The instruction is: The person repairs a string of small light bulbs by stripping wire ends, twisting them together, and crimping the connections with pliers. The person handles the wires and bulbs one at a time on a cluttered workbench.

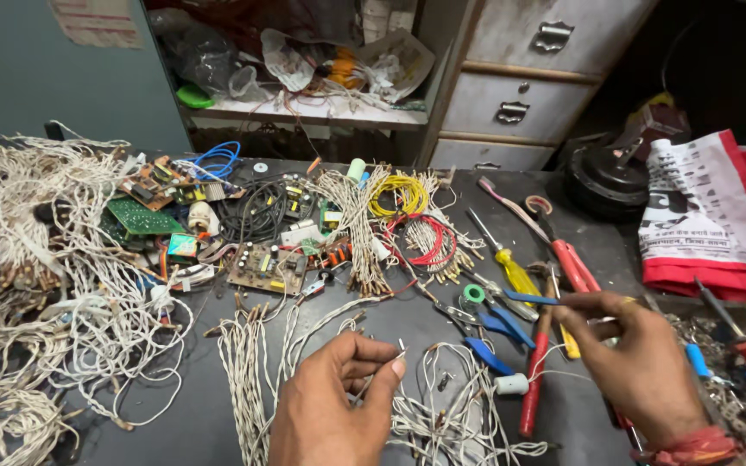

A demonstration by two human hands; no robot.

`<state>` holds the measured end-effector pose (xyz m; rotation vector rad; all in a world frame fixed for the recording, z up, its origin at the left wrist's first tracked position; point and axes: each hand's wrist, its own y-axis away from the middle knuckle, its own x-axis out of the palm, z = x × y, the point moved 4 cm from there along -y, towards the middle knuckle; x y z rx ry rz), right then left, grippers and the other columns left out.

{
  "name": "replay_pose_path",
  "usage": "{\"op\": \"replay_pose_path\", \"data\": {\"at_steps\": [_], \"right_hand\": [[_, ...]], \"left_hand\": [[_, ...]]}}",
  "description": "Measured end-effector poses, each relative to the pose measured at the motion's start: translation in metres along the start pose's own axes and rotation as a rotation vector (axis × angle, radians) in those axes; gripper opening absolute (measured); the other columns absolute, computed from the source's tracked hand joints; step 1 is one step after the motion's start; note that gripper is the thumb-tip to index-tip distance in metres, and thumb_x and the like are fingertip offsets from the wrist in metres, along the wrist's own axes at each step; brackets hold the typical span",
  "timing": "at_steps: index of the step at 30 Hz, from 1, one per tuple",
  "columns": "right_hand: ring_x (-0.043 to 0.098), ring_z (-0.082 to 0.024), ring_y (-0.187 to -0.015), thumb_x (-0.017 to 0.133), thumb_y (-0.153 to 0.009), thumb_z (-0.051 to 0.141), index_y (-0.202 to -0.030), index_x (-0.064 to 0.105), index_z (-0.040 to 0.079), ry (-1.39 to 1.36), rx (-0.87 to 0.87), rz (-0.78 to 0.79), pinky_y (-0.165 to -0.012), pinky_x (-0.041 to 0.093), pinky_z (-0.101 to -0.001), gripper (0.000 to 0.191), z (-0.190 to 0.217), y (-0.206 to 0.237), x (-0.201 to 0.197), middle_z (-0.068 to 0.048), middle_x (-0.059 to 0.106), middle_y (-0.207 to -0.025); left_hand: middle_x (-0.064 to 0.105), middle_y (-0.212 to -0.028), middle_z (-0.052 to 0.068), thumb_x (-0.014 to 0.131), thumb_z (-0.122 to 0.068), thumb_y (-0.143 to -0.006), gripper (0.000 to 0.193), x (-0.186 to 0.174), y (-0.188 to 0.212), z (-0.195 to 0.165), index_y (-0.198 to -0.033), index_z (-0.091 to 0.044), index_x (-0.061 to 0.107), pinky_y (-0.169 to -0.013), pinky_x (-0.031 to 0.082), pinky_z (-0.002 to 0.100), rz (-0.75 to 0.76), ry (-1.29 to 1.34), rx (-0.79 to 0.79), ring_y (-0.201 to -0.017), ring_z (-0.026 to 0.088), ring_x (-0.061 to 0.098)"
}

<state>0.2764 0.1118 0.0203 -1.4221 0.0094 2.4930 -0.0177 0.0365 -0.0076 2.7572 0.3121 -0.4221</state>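
Wire end [371, 380], white twisted, pinched btwn thumb & fingers of my left hand [338, 406], low centre of bench. Right hand [641, 362] closed on soldering iron [554, 299]. Joint not yet touched; wire bundles [53, 285] lie in heaps.

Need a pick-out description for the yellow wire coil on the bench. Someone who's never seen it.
Start at the grey drawer cabinet at the back of the dark workbench. Just in front of its left edge, at mid-bench, lies the yellow wire coil, a flat loop beside a looser red wire coil. It is the only bright yellow loop; the bundles around it are whitish twisted wire.
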Motion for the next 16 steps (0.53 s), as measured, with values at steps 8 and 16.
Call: {"op": "replay_pose_path", "data": {"at_steps": [8, 16], "right_hand": [[0.068, -0.017, -0.075, 0.072, -0.099, 0.023, -0.117, 0.076, 0.006, -0.193, 0.025, -0.262, -0.071, 0.053, -0.0338, 0.025, -0.051, -0.022, -0.005, -0.016, 0.077, -0.09], [0.071, -0.025, -0.09, 0.069, -0.092, 0.023, -0.121, 0.078, 0.015, 0.005, -0.256, -0.025, -0.083, 0.054, -0.0374, 0.032, -0.042, -0.045, 0.035, -0.012, 0.079, -0.097]], "left_hand": [[0.084, -0.087, -0.001, 0.08, -0.029, -0.086, 0.02, -0.004, -0.005, 0.01, -0.103, -0.019, 0.08, -0.075, 0.057, 0.028, 0.017, -0.069, -0.027, -0.081, 0.009, 0.078], [0.084, -0.089, -0.002, 0.082, -0.035, -0.082, 0.024, 0.002, -0.002, 0.004, -0.102, -0.022, 0.077, -0.075, 0.059, 0.03, 0.011, -0.108, -0.064, -0.088, 0.008, 0.081]]}}
